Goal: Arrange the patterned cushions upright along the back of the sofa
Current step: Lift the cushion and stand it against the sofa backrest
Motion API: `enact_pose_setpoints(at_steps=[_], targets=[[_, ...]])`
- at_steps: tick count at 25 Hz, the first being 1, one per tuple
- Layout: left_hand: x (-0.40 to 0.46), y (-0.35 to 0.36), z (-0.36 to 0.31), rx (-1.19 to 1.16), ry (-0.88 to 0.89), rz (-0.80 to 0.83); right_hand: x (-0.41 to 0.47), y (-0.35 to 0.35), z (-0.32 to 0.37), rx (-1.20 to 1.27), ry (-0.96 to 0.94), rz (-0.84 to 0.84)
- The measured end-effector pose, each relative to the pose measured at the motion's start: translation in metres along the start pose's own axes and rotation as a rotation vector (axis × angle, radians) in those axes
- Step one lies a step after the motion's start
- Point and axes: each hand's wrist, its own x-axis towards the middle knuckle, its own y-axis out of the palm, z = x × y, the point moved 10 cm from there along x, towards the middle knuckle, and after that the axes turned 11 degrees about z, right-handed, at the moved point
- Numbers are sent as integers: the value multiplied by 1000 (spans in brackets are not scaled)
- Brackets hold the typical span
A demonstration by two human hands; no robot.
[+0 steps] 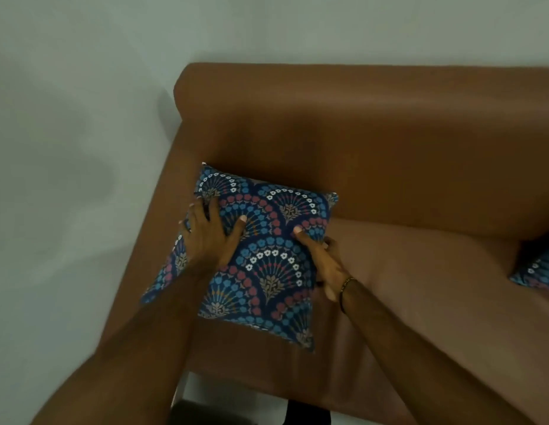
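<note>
A dark blue patterned cushion (pixel 267 259) with red, blue and white fan motifs leans in the left corner of the brown sofa (pixel 389 142), its top edge against the backrest and the left armrest. My left hand (pixel 210 234) grips its left edge, thumb spread over the front face. My right hand (pixel 323 259) holds its right edge, thumb on the front and fingers behind. A second cushion (pixel 538 268) of the same pattern shows only a corner at the right frame edge, on the seat.
The brown seat (pixel 420 286) stretches from the cushion to the right. A pale wall (pixel 83 118) runs behind and to the left of the sofa. A dark object (pixel 236 415) sits on the floor below the sofa's front edge.
</note>
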Motion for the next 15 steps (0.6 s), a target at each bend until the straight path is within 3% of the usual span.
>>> enact_pose_setpoints(at_steps=[6,9,13,15], targets=[[21,13,76,-626,-277,39,24,12,-16,30,-5,-21],[24,10,65,-962,-326,66,8,4,-3,8,-17,5],[-8,-11,-8,-1080,-139,-15,-41,-57,39,-26,-88,15],[-20,-1,-69,-1131,-23,56,-76,-116,74,-66,-171,-33]])
